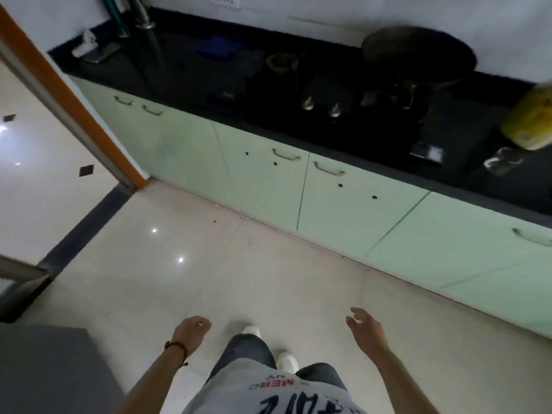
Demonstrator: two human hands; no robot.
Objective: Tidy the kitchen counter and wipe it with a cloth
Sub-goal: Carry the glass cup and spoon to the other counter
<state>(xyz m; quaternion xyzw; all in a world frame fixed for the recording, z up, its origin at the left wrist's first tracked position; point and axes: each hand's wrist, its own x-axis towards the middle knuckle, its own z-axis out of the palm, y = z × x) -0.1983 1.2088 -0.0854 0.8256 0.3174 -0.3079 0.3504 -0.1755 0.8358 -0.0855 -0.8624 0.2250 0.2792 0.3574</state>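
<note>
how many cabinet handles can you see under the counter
5: two at the far left, two on the middle doors, one at the right edge. More may lie out of frame.

Counter (191, 70) dark, polished stone; floor (185, 264) glossy tile; cabinet handles (286, 155) metal; pan (418, 55) dull metal.

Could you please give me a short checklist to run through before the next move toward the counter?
1. Left hand free: ok, loosely curled, holding nothing.
2. Right hand free: ok, fingers relaxed.
3. Within reach of the black counter: not ok, bare floor lies between.
4. Cloth located: cannot tell; a blue thing at the back is too blurred.
5. Items to tidy spotted: ok, dark pan, yellow container.
</note>
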